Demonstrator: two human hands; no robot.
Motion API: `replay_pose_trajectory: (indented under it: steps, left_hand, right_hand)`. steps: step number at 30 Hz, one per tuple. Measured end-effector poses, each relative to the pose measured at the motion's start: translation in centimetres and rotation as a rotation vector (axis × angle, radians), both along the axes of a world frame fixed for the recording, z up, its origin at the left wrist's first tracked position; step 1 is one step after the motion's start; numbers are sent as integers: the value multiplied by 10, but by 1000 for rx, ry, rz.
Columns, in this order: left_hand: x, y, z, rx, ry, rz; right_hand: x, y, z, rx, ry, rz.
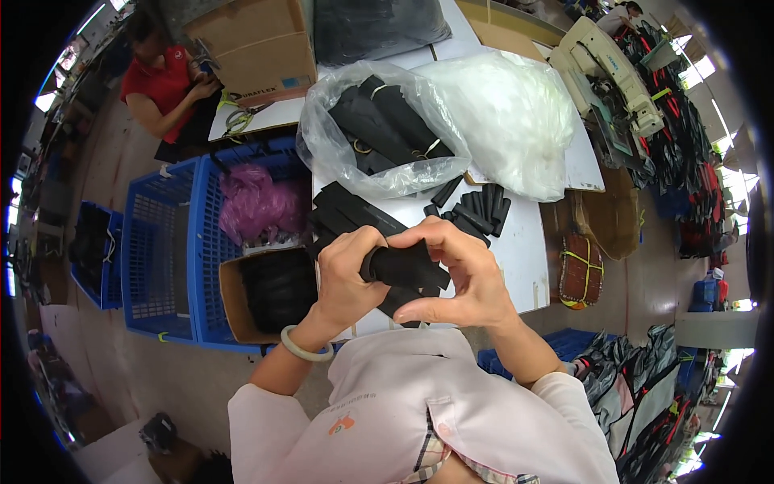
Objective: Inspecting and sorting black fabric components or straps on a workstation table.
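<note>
Above the table's near edge, both my hands are on a black piece of sheet material, curled into a short tube at its left end. My left hand, a pale bangle on its wrist, is closed around that curled end. The fingers and thumb of my right hand curve around the piece's wider right end. Flat black strips lie stacked on the white table just beyond my left hand. Small black rolls are heaped beyond my right hand.
Farther back, a clear plastic bag holds bundled black pieces beside a full white bag. Left are blue crates, a purple bag and a carton of black pieces. A sewing machine stands right; a person works far left.
</note>
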State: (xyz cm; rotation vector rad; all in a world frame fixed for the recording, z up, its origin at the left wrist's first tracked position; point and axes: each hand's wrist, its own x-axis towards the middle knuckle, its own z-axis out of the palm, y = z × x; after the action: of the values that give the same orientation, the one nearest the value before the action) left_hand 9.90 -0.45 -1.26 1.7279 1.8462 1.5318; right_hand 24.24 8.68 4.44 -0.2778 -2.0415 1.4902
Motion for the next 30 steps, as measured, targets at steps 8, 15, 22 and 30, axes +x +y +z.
replay_pose_trajectory:
  steps: [8, 15, 22, 30]
  left_hand:
    - [4, -1, 12, -169, -247, -173]
    - [19, -5, 4, -521, -1007, -457]
    - [4, 12, -17, -567, -1442, -644]
    - [14, -2, -53, -660, -1274, -333]
  right_hand:
    - [-2, 11, -1, 4, -23, -78]
    - [-33, 39, -9, -508, 146, -259]
    - [-26, 47, -41, -544, -424, 157]
    - [-46, 64, -93, -511, -430, -81]
